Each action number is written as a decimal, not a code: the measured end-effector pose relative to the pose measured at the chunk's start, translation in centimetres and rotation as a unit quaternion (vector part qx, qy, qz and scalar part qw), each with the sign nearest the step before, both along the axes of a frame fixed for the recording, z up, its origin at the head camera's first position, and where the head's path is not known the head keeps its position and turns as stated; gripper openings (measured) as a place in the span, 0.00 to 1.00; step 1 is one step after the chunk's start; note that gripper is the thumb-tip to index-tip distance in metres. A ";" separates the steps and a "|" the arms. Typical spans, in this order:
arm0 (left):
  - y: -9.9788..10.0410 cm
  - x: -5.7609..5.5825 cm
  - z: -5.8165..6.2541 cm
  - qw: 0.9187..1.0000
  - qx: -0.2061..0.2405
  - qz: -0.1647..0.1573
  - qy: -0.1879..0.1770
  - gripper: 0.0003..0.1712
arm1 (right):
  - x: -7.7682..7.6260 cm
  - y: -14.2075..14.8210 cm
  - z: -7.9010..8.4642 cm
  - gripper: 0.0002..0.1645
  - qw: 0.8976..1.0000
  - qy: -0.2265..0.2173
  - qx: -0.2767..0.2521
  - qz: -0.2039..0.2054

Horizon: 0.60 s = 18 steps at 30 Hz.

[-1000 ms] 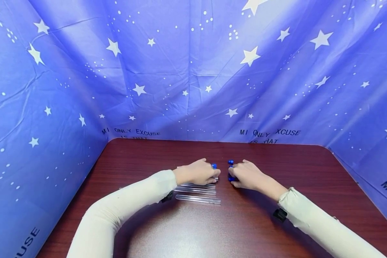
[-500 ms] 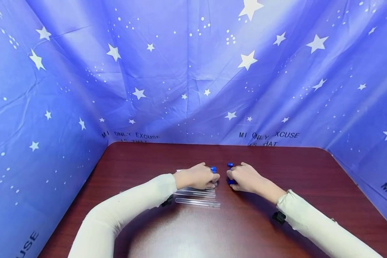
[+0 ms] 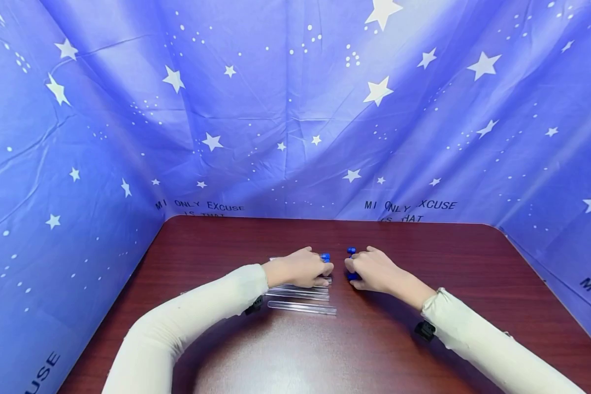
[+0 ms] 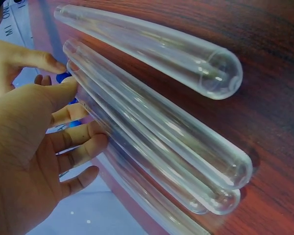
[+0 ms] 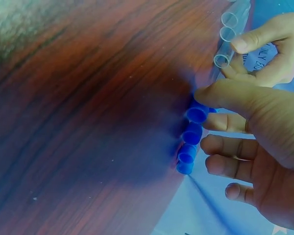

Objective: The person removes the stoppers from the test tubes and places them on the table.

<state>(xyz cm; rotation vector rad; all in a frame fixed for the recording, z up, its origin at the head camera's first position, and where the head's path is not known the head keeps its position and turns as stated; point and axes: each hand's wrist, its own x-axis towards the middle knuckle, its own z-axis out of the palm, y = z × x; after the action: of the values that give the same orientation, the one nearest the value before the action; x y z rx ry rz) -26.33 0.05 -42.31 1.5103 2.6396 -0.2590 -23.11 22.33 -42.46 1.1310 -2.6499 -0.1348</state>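
Note:
Several clear test tubes lie side by side on the table, among them a separate test tube nearest the front. My left hand pinches a test tube near its open mouth, thumb on top; the other fingers are loosely bent below. Across a small gap, my right hand holds a blue cap between thumb and index finger. More blue caps stand in a row beside it, hollow ends showing. Beyond my left hand, blue-capped tube ends are visible; their tubes are mostly hidden.
The dark red-brown table has a bright reflection in front. A blue curtain with white stars surrounds its back and sides. Both wrists carry small black cameras at the sleeve cuffs.
The head view has tilted slightly since the first frame. Both hands stay nearly in place, at the tube and the blue caps.

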 end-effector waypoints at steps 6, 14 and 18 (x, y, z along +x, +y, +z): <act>-0.6 -0.1 0.4 1.000 0.027 -0.002 0.010 0.15 | -0.3 -0.2 0.3 0.19 1.000 -0.018 -0.009 -0.003; -2.1 -0.8 0.9 0.994 0.052 0.022 0.089 0.14 | -1.8 -1.4 1.3 0.14 0.995 -0.085 -0.055 -0.023; -2.6 -1.1 0.8 0.992 0.058 0.035 0.109 0.15 | -2.6 -2.3 1.4 0.11 0.993 -0.100 -0.060 -0.024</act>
<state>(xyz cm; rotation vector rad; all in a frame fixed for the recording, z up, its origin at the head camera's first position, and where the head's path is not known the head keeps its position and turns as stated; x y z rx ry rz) -27.48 -2.51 -41.49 1.4982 2.9198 -0.2845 -25.70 20.04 -41.06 1.0953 -2.8169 0.1340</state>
